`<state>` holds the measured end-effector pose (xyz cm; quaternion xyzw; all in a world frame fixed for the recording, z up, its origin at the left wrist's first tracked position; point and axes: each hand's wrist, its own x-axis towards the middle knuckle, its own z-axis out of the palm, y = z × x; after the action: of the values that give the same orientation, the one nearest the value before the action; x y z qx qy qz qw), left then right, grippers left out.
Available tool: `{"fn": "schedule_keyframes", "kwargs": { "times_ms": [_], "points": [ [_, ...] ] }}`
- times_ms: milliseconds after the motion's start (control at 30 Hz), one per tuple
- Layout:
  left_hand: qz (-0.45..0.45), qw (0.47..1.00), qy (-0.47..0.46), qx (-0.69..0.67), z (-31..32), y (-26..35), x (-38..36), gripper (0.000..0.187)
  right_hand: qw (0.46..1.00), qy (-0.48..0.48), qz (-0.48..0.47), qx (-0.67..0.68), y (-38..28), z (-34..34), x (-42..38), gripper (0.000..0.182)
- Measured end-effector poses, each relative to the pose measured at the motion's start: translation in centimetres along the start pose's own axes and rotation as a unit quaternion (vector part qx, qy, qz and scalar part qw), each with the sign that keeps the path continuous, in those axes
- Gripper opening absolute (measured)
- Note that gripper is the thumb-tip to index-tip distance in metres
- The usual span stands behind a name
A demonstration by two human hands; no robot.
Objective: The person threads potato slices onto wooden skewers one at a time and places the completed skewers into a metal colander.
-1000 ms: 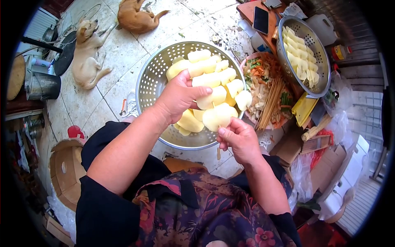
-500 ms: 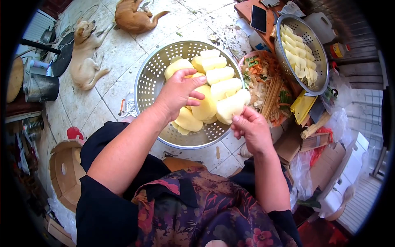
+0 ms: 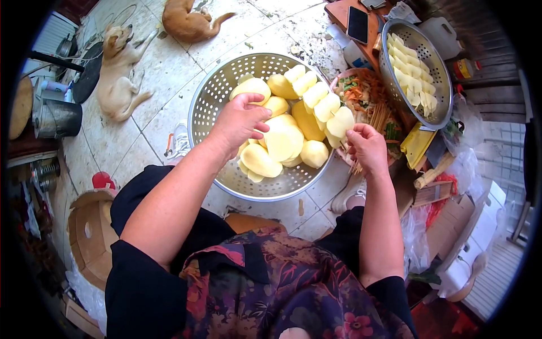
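A metal colander (image 3: 204, 113) holds several peeled potatoes (image 3: 262, 162) and some cut slices. Over its right side runs a row of potato slices (image 3: 327, 106), strung in a line as if on a skewer; the stick itself is hidden. My right hand (image 3: 368, 148) pinches the near end of this row by the colander's right rim. Above the potatoes on the left hovers my left hand (image 3: 240, 125), fingers apart and bent, holding nothing. Pale thin sticks (image 3: 380, 117) lie beside the colander, on a pan of peelings (image 3: 355, 89).
At upper right, a second colander (image 3: 443, 59) holds more rows of sliced potato (image 3: 407, 73). A phone (image 3: 357, 24) lies on a reddish-brown surface. Two dogs, one pale (image 3: 121, 79) and one brown (image 3: 189, 21), lie on the tiled floor. A cardboard box (image 3: 90, 231) stands at left.
My right hand has moved right and slightly up, drawing the slice row toward the colander's right rim. The slices now stand apart, and potatoes beneath show. My left hand has shifted slightly left.
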<state>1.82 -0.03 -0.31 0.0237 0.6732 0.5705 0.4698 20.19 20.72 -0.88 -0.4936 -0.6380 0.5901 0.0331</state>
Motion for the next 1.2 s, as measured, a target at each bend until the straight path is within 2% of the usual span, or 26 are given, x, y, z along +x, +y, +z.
{"fn": "schedule_keyframes", "kwargs": {
  "times_ms": [100, 200, 267, 333, 400, 467, 533, 667, 800, 900, 967, 1033, 1100, 1133, 1200],
  "points": [
    [0.01, 0.999, 0.013, 0.045, -0.6, -0.7, 0.6, 0.048, 0.999, 0.035, -0.001, -0.009, 0.8, 0.2, 0.6, 0.012],
    [-0.01, 0.993, 0.011, 0.121, -0.8, -1.7, 1.1, 0.043, 0.995, 0.059, -0.02, -0.082, 1.4, 0.5, 0.6, 0.016],
    [-0.032, 0.976, -0.049, 0.209, -0.4, -2.1, 1.3, 0.038, 0.987, 0.072, -0.032, -0.137, 1.4, 0.2, 0.6, 0.023],
    [-0.001, 0.964, -0.047, 0.262, 0.2, -3.5, 1.7, 0.038, 0.984, 0.074, -0.04, -0.156, 1.0, 0.1, 0.0, 0.024],
    [0.081, 0.873, -0.02, 0.481, 1.3, -3.3, 0.7, 0.042, 0.98, 0.078, -0.048, -0.174, 1.0, -0.2, -0.3, 0.026],
    [0.107, 0.861, 0.001, 0.497, 1.8, -3.9, 0.7, 0.042, 0.973, 0.073, -0.053, -0.211, 1.3, -0.6, -0.3, 0.029],
    [0.097, 0.824, -0.002, 0.559, 2.4, -3.2, 0.3, 0.038, 0.975, 0.072, -0.054, -0.205, 1.5, -1.0, -0.3, 0.029],
    [0.124, 0.821, 0.001, 0.558, 2.3, -4.0, 1.2, 0.034, 0.982, 0.075, -0.017, -0.17, 1.1, -2.3, -0.8, 0.029],
    [0.106, 0.848, 0.001, 0.52, 2.4, -3.9, 1.4, 0.025, 0.982, 0.123, -0.012, -0.144, 2.1, -4.8, -0.2, 0.027],
    [0.136, 0.84, -0.001, 0.525, 2.3, -4.2, 1.5, 0.023, 0.981, 0.166, 0.023, -0.092, 4.5, -7.5, 1.1, 0.021],
    [0.224, 0.801, 0.018, 0.555, 2.1, -4.7, 1.6, 0.021, 0.981, 0.176, 0.044, -0.074, 7.0, -9.0, 2.0, 0.019],
    [0.227, 0.81, 0.015, 0.54, 2.3, -4.5, 1.4, 0.021, 0.979, 0.185, 0.072, -0.05, 9.1, -9.5, 2.7, 0.014],
    [0.234, 0.815, 0.036, 0.529, 2.6, -4.1, 1.1, 0.023, 0.973, 0.194, 0.086, -0.085, 10.7, -9.5, 3.5, 0.015],
    [0.235, 0.815, 0.032, 0.528, 2.8, -3.6, 1.0, 0.023, 0.969, 0.203, 0.09, -0.108, 11.7, -9.6, 4.0, 0.016],
    [0.14, 0.856, 0.02, 0.497, 3.1, -2.7, 1.0, 0.022, 0.96, 0.207, 0.108, -0.155, 14.1, -10.1, 5.6, 0.019]
  ]
}}
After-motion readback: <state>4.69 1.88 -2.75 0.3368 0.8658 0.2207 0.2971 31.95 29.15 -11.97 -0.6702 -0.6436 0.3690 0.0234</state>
